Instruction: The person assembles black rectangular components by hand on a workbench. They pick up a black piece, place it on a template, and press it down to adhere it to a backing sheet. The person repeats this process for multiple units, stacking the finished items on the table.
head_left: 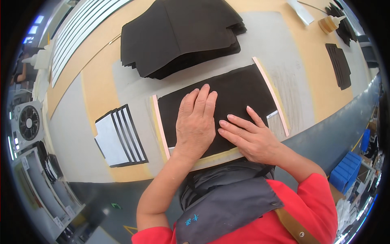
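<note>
Both hands are unclenched and grasp nothing; the left hand [196,122] lies palm down with its fingers together, pointing to the far side, on the smooth black rectangular sheet [237,95]; the right hand [252,136] rests on the sheet's near right part, its fingers slightly spread and angled left, their tips close to the left hand. The sheet lies at the near middle of the desk [329,101], directly before the person; so central a place seems to suit both arms, and the flat palms probably spread light pressure and keep the sheet from sliding.

A narrow pale-pink strip [161,126] runs along its left side and a matching pale-pink strip [271,95] along its right; they look like side guides for keeping it square, though whether they are fixed down cannot be told. The tall stack of black notched panels [183,36] stands beyond the sheet on the far side, apparently within reach yet out of the hands' way; the fanned black pieces with white faces [113,140] lie to the left, their overlapped edges perhaps staggered for easy separation.
</note>
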`<state>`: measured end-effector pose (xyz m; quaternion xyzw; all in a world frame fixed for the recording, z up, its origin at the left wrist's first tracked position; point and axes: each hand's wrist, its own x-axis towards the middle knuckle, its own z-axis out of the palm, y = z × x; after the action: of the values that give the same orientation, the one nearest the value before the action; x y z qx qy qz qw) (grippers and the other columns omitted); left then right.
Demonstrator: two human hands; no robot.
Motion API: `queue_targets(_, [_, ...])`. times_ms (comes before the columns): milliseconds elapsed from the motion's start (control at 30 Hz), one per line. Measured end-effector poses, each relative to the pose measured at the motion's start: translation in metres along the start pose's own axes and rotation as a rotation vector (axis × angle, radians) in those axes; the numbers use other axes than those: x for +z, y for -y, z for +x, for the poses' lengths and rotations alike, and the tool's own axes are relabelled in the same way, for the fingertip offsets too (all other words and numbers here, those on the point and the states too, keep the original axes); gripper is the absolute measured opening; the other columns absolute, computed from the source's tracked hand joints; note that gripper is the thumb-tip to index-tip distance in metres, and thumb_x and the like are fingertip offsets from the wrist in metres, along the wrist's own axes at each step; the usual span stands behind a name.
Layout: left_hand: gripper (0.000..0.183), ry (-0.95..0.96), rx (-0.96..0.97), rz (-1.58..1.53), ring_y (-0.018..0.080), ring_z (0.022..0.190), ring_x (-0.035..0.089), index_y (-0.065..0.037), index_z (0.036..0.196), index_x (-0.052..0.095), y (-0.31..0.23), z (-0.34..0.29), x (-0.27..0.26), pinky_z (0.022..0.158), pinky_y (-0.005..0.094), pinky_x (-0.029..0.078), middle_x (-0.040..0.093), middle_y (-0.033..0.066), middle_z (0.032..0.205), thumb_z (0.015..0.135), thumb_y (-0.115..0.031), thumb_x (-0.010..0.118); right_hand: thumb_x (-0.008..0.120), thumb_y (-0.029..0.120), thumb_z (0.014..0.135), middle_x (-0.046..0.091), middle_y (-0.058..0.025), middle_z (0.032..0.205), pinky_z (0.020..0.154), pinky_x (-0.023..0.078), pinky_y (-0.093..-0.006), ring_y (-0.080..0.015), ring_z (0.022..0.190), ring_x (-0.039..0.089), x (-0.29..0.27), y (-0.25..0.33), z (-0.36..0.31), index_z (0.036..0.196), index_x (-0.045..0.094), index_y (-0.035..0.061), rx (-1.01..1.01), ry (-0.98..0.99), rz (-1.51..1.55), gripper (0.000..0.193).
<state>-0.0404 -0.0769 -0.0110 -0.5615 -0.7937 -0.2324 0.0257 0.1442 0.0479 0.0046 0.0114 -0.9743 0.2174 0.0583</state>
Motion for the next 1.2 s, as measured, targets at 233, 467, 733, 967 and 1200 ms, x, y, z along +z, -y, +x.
queue_targets(233, [0.053, -0.084, -0.024, -0.004, 0.0328, 0.13, 0.054, -0.006, 0.132, 0.062, -0.003, -0.002, 0.006, 0.113, 0.0438, 0.045, 0.059, 0.0118, 0.142, 0.08, 0.003, 0.065, 0.063, 0.002, 0.087, 0.059, -0.0033, 0.152, 0.129, 0.022, -0.0579, -0.0232, 0.147, 0.049, -0.007, 0.003, 0.002, 0.145, 0.062, 0.0104, 0.01, 0.056, -0.028, 0.058])
queue_targets(467, [0.054, -0.105, -0.048, -0.032, 0.032, 0.13, 0.054, -0.007, 0.133, 0.062, -0.001, -0.005, 0.01, 0.116, 0.0462, 0.042, 0.058, 0.0109, 0.143, 0.08, 0.002, 0.067, 0.063, -0.002, 0.083, 0.06, -0.0039, 0.151, 0.129, 0.022, -0.0579, -0.0244, 0.147, 0.049, -0.004, 0.006, 0.003, 0.145, 0.062, 0.0099, 0.007, 0.039, -0.03, 0.063])
queue_targets(733, [0.052, -0.089, -0.049, -0.029, 0.0322, 0.132, 0.052, -0.007, 0.132, 0.063, -0.002, -0.005, 0.007, 0.115, 0.0463, 0.043, 0.058, 0.0109, 0.144, 0.081, 0.002, 0.067, 0.066, -0.003, 0.084, 0.068, -0.0064, 0.137, 0.117, 0.039, -0.0483, -0.0251, 0.125, 0.063, -0.022, -0.001, 0.024, 0.136, 0.065, 0.0056, 0.001, -0.116, -0.041, 0.053])
queue_targets(967, [0.052, -0.077, -0.023, -0.058, 0.0335, 0.132, 0.053, -0.003, 0.136, 0.061, -0.004, -0.001, 0.007, 0.118, 0.05, 0.04, 0.057, 0.0154, 0.145, 0.084, -0.001, 0.068, 0.065, -0.003, 0.083, 0.06, -0.0077, 0.112, 0.086, 0.047, -0.0389, -0.0275, 0.096, 0.057, -0.02, -0.049, 0.076, 0.141, 0.063, 0.009, 0.027, -0.136, -0.085, 0.058])
queue_targets(1200, [0.064, -0.091, -0.079, -0.113, 0.0378, 0.142, 0.049, -0.002, 0.146, 0.052, -0.005, -0.02, 0.006, 0.122, 0.0516, 0.037, 0.054, 0.0193, 0.148, 0.085, 0.001, 0.068, 0.064, -0.001, 0.084, 0.059, -0.0063, 0.11, 0.084, 0.046, -0.0388, -0.026, 0.097, 0.058, -0.011, -0.046, 0.082, 0.142, 0.064, 0.0103, -0.002, -0.121, -0.185, 0.059])
